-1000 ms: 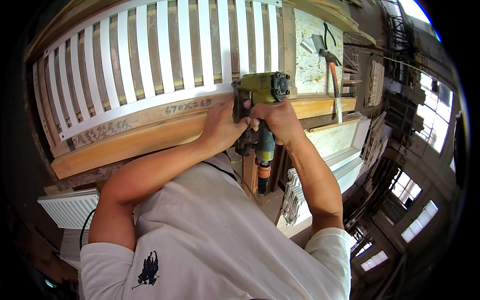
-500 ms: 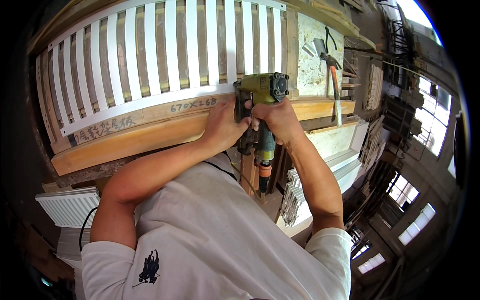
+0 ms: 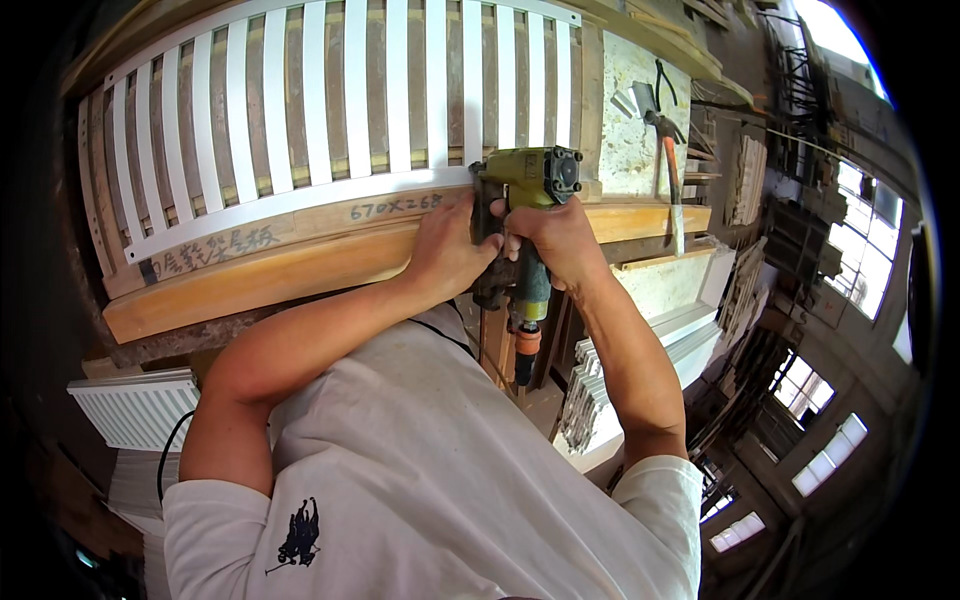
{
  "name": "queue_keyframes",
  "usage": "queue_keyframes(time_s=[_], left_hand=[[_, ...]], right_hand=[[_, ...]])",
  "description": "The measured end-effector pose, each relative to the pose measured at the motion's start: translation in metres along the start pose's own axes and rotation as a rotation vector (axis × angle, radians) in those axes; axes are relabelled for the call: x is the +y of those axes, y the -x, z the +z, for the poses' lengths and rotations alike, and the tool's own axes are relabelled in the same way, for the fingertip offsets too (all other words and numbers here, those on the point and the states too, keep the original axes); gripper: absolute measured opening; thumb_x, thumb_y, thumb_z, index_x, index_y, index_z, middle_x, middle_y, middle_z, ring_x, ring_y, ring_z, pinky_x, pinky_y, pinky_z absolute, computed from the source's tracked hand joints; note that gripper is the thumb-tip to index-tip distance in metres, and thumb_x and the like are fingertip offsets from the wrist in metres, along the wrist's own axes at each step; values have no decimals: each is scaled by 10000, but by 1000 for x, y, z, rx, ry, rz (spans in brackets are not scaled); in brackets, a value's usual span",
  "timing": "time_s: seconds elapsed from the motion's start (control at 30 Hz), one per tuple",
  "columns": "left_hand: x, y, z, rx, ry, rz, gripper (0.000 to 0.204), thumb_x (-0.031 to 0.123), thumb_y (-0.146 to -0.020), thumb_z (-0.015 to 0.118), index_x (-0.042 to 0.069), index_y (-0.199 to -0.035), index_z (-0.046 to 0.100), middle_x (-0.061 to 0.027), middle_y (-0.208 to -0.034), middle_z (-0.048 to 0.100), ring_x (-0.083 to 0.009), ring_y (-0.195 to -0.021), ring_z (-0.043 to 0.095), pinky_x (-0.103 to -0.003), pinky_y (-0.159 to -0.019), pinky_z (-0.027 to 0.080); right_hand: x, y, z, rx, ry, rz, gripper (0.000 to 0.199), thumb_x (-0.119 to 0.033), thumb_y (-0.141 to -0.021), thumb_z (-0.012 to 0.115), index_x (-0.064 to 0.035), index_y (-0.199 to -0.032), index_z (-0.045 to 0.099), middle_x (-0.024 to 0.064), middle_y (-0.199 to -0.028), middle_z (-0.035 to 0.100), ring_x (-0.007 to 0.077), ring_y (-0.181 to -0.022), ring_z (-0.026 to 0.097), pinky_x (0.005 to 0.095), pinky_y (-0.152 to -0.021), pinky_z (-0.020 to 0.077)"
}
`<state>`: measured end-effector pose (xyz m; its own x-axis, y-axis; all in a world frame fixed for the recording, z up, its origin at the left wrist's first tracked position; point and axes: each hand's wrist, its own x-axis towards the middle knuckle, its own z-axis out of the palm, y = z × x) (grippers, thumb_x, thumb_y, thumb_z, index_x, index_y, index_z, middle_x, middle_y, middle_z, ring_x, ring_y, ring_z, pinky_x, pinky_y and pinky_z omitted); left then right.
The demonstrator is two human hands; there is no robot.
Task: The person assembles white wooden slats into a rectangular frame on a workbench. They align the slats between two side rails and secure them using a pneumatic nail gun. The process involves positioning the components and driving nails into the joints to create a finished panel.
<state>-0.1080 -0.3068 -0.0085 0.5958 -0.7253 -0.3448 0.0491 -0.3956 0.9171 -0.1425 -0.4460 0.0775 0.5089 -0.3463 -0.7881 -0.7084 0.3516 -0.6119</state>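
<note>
A green-and-black nail gun [image 3: 525, 180] stands at the near edge of a white slatted rack [image 3: 300, 193], its nose over the rack's near rail. My right hand [image 3: 556, 240] is closed around the gun's handle, and an orange-collared air fitting hangs below it. My left hand [image 3: 445, 245] lies beside the gun's nose, fingers stretched over the near wooden strip and thumb apart against the dark magazine. The rack rests in a wooden jig [image 3: 310, 222] with handwriting along its near strip. What is under the nose is hidden.
An orange-handled claw hammer [image 3: 671, 170] lies on a paint-spotted board to the right. A thick wooden beam [image 3: 250, 275] runs along the bench front. White slatted pieces [image 3: 135, 410] are stacked at lower left, with more white pieces [image 3: 590, 405] at right.
The rack and jig appear slightly farther right in the picture, as the view has shifted a little. Both hands and the nail gun keep almost the same position.
</note>
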Motion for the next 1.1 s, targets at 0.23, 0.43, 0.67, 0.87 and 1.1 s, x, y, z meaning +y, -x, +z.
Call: queue_keyframes(time_s=[0.23, 0.43, 0.67, 0.87, 1.1], left_hand=[[-4, 14, -23, 17, -60, -1, 534, 322, -810, 697, -15, -1191, 536, -217, -1001, 625, -384, -1003, 552, -451, -902, 419], [-3, 15, -27, -14, -61, -59, 521, 318, -812, 693, -4, -1191, 537, -218, -1014, 620, -378, -1002, 547, -447, -893, 422], [-2, 16, -35, -28, 25, -26, 523, 319, -813, 690, -2, -1196, 534, -223, -1042, 611, -378, -1040, 539, -448, -909, 414], [-18, 26, -47, 30, -42, 14, 480, 270, -794, 705, 1, -1160, 550, -201, -1015, 634, -373, -1019, 566, -444, -905, 421], [-28, 31, -52, 112, -51, 58, 430, 241, -788, 710, -13, -1105, 567, -195, -965, 647, -365, -944, 604, -431, -855, 452]], right_hand=[[-1, 3, 25, -56, -102, -21, 149, 72, -759, 560, 65, -900, 605, 82, -745, 605, 132, -510, 538, 274, -464, 445], [-4, 5, 32, -40, -16, -40, 190, 67, -720, 565, 68, -908, 598, 85, -628, 570, 156, -489, 536, 278, -491, 451], [-2, 4, 33, -36, 1, -26, 145, 66, -763, 571, 56, -903, 608, 71, -724, 603, 128, -513, 534, 271, -471, 449], [-1, 3, 53, -102, -59, -4, 136, 62, -765, 567, 49, -895, 606, 61, -708, 598, 123, -510, 533, 272, -474, 452], [-7, 7, 67, -93, 18, -33, 196, 70, -709, 576, 78, -903, 603, 89, -620, 578, 166, -493, 548, 287, -496, 463]])
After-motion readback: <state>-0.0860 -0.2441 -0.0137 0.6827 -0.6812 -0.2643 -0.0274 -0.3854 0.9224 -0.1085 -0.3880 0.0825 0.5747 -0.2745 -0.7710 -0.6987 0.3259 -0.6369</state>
